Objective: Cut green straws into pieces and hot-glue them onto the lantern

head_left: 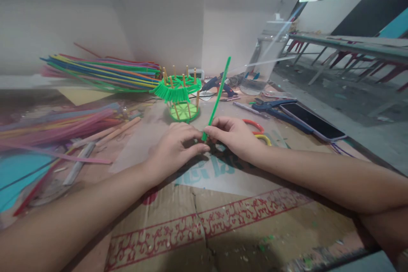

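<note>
your right hand (pixel 234 134) pinches the green stem (pixel 219 93) near its lower end, above the sheet (pixel 137 148) on the cardboard-covered table (pixel 248 250); your left hand (pixel 174 146) crowds that end, but i cannot tell whether its fingers grip. the stem looks light and easily bent, so hold it low, gently. grey floor (pixel 312 110) and a far table (pixel 338 42) lie rightward.

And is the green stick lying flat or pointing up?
Pointing up, but tilted: the right hand pinches the green stick near its bottom, and its top leans right.
</note>
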`<state>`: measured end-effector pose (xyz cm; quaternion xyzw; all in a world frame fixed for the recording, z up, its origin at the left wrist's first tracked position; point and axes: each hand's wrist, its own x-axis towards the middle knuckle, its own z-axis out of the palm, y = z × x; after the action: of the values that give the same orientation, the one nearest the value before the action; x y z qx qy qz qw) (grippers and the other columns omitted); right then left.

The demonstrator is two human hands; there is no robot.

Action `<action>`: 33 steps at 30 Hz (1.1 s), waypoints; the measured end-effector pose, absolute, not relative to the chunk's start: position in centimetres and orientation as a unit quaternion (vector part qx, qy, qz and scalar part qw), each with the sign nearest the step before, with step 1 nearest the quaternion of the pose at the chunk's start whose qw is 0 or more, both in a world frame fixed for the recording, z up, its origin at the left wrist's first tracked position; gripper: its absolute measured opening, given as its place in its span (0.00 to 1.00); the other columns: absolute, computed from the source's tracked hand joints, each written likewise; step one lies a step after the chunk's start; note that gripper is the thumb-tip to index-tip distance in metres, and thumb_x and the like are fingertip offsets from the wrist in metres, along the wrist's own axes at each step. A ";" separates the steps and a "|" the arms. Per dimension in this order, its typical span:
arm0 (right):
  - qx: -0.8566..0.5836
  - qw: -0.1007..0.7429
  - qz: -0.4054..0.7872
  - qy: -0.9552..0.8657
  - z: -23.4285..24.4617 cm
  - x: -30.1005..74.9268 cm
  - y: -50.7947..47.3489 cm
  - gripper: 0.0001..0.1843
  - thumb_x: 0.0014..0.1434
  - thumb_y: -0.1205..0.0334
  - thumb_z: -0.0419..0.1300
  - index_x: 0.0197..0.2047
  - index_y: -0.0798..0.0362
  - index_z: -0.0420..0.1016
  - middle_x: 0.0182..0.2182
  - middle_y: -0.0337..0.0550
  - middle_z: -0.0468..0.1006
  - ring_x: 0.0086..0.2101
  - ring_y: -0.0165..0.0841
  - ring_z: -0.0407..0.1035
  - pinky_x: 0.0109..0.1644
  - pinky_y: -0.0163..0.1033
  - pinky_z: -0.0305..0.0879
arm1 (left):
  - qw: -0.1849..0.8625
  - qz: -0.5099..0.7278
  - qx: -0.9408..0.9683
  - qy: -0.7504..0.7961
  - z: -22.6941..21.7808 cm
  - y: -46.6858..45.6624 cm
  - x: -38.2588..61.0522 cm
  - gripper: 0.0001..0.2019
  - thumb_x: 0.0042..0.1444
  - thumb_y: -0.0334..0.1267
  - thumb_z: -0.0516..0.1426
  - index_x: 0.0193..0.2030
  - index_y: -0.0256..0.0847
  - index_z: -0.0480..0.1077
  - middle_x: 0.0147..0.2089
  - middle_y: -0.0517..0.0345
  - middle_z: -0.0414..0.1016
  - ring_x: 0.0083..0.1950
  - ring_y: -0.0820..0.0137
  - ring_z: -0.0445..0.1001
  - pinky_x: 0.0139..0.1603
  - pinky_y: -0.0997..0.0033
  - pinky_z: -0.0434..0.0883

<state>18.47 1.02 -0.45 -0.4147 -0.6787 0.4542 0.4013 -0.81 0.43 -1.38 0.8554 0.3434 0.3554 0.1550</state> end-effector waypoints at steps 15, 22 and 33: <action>-0.393 0.377 0.424 -0.724 0.1 18.4 1.1 0.13 0.58 0.52 0.61 0.31 0.53 0.72 0.28 0.38 0.75 0.29 0.29 0.67 0.33 0.36 0.64 | 0.196 0.346 0.841 0.366 -1.2 0.5 -0.8 0.13 0.64 0.40 0.54 0.31 0.40 0.75 0.32 0.59 0.78 0.37 0.69 0.73 0.42 0.69 0.65; -0.402 0.180 0.221 -0.870 3.6 23.4 2.5 0.15 0.59 0.58 0.61 0.49 0.52 0.72 0.39 0.44 0.77 0.38 0.34 0.71 0.42 0.40 0.67 | 0.237 0.360 0.812 0.394 -1.0 0.6 -1.0 0.17 0.65 0.43 0.52 0.27 0.39 0.71 0.27 0.61 0.72 0.32 0.71 0.71 0.36 0.73 0.64; -0.369 -0.012 0.108 -0.923 3.0 26.6 3.0 0.29 0.58 0.66 0.57 0.63 0.42 0.67 0.44 0.46 0.73 0.41 0.38 0.69 0.43 0.38 0.64 | 0.265 0.385 0.784 0.408 -0.7 0.1 -0.6 0.15 0.62 0.42 0.55 0.26 0.38 0.71 0.29 0.59 0.75 0.33 0.71 0.72 0.36 0.74 0.66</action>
<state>26.59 3.00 2.99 -0.3689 -0.9232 0.1075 -0.0118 -0.60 0.12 -0.66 0.7842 0.4079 0.3855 0.2646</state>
